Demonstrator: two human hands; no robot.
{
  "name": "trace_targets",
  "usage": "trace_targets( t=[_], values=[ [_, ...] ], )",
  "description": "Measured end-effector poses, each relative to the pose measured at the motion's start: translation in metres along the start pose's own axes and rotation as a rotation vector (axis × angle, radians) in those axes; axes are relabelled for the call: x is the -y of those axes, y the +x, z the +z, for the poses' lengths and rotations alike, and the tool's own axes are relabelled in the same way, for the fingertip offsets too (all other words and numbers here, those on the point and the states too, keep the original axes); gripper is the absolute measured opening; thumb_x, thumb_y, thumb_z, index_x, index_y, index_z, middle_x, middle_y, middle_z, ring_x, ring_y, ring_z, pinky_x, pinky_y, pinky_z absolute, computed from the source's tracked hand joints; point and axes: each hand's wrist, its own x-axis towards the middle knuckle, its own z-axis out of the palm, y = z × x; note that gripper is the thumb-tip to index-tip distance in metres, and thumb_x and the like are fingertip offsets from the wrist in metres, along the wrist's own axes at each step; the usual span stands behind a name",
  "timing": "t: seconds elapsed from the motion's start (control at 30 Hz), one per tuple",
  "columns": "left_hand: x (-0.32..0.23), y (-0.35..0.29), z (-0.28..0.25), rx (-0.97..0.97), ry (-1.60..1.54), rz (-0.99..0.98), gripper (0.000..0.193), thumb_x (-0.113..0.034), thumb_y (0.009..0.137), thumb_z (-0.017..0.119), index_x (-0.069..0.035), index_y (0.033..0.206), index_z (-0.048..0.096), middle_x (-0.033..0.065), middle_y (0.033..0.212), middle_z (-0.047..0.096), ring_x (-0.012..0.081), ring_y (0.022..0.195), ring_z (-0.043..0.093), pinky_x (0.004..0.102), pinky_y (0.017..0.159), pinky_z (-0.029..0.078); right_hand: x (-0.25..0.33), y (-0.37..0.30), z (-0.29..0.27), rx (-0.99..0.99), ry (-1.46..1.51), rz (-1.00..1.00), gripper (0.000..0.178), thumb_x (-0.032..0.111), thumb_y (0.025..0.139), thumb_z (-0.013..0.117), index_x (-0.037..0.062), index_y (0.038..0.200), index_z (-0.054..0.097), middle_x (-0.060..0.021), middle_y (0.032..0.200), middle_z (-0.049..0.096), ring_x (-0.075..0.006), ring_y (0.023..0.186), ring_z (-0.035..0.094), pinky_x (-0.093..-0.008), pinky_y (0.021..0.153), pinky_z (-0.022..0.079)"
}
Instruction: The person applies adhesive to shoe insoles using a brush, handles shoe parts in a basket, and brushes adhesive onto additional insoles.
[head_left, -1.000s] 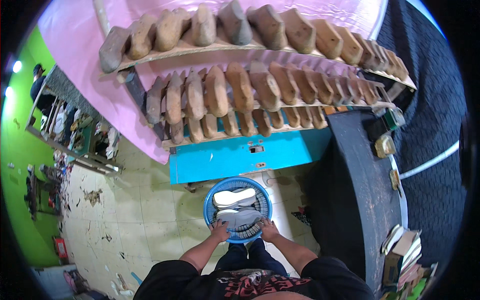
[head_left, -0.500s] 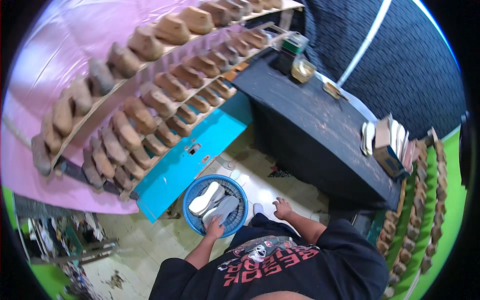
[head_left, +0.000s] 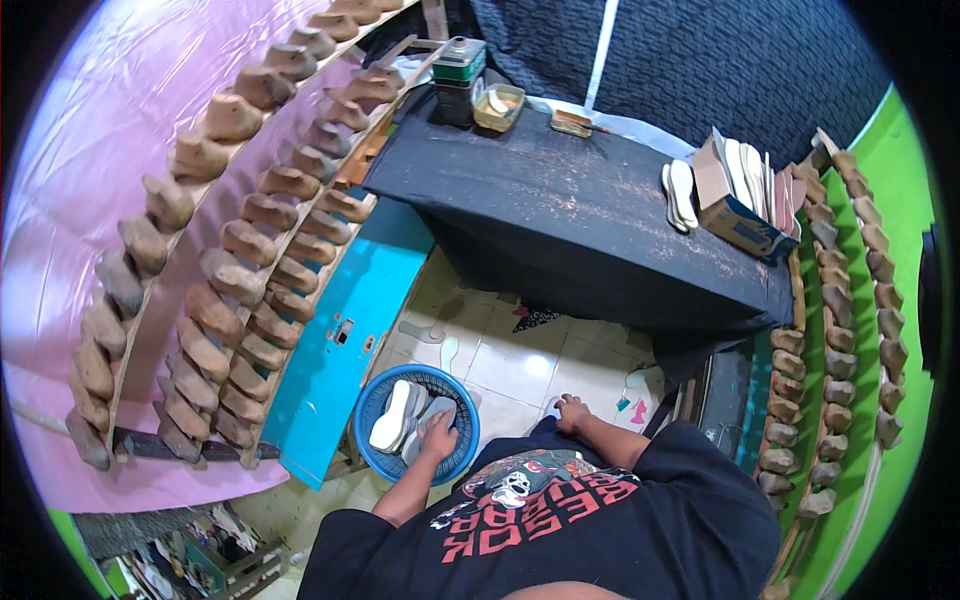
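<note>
Currently, my left hand [head_left: 437,436] lies over the grey soles [head_left: 438,406], beside the white soles [head_left: 397,415] inside the blue basket [head_left: 418,367]; whether its fingers clamp them, I cannot tell. My right hand [head_left: 572,412] is right of the basket, near my trousers [head_left: 543,436], fingers loosely apart.

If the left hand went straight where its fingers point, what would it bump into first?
Probably the grey soles right by the left hand, then the far rim of the blue basket. From above, I can't tell whether it already touches the soles.
</note>
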Motion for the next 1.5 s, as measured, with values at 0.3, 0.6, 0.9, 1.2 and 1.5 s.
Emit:
trace_targets(
  t=[0.3,0.6,0.9,1.2,1.5],
  values=[
    [-0.055,0.018,0.025,0.084,0.083,-0.067,0.062,-0.031,0.089,0.063,-0.025,0.15,0.051,0.008,0.157,0.045,0.0287,0.148,0.038,0.0739,0.116,0.013,-0.064,0.015,-0.028,-0.046,0.1,-0.01,0.061,0.025,0.083,0.065,0.0127,0.143,0.057,-0.017,0.154,0.042,-0.0386,0.142,0.042,-0.0516,0.115,0.041],
    [-0.157,0.067,0.073,0.062,0.017,0.1,0.062,-0.03,0.09,0.065,-0.025,0.15,0.05,0.0072,0.158,0.045,0.0284,0.148,0.037,0.0733,0.116,0.017,-0.172,0.043,-0.075,-0.039,0.19,0.094,0.06,0.026,0.085,0.065,0.0136,0.143,0.057,-0.0162,0.153,0.043,-0.0371,0.142,0.041,-0.0527,0.114,0.042],
    [-0.276,0.136,0.064,0.086,0.058,0.179,0.06,-0.031,0.092,0.063,-0.026,0.15,0.05,0.0071,0.157,0.046,0.027,0.149,0.037,0.0713,0.118,0.015,-0.242,0.033,-0.089,-0.184,0.333,0.133,0.058,0.024,0.083,0.067,0.0115,0.139,0.06,-0.016,0.151,0.045,-0.0391,0.137,0.047,-0.0483,0.114,0.044],
    [-0.326,0.158,0.03,0.091,-0.393,0.352,0.046,-0.009,0.094,0.06,-0.011,0.14,0.06,0.0126,0.136,0.064,0.0224,0.117,0.065,0.0428,0.103,0.048,-0.219,0.023,-0.08,-0.295,0.573,-0.094,0.047,0.017,0.084,0.068,0.0016,0.128,0.064,-0.0232,0.137,0.057,-0.0382,0.133,0.051,-0.0419,0.118,0.039],
    [-0.422,0.214,-0.055,0.064,-0.632,0.615,0.035,0.004,0.097,0.051,-0.001,0.129,0.066,0.009,0.106,0.072,0.0134,0.088,0.066,0.0277,0.083,0.054,-0.123,0.024,-0.233,-0.426,0.753,-0.515,0.032,0.004,0.091,0.057,0.0043,0.122,0.066,-0.0165,0.119,0.069,-0.0341,0.11,0.067,-0.0415,0.096,0.052]
  ],
)
